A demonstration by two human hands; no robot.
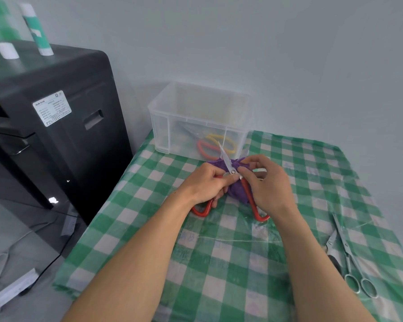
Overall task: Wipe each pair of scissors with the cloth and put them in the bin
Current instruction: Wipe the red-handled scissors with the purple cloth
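The red-handled scissors (227, 163) are just in front of the clear plastic bin (163, 126), held low over the green-checked worktop (219, 263). Their blades are closed and point up and back toward the bin's front wall, and the two red handle loops spread toward the person. A bunched purple cloth (236, 191) sits under and around them at the pivot. Inside the bin lie two more pairs, one with red handles (201, 147) and one with yellow handles (221, 138), resting on the bottom near the front right corner, seen blurred through the wall. Well in front of the bin and off to its right, near the worktop's edge, lie a slim all-metal pair of scissors (349, 254) and, just beside it, a second pair (333, 248) whose handles I cannot make out. To the left of the bin, off the worktop, stands a black cabinet (63, 140) with a white label, and two rolls (36, 29) stand on top of it. The left hand (205, 184) grips the scissors at the pivot, fingers curled, one handle loop sticking out below it. The right hand (265, 184) pinches the cloth against the scissors at the pivot, and the other handle runs beneath its palm.
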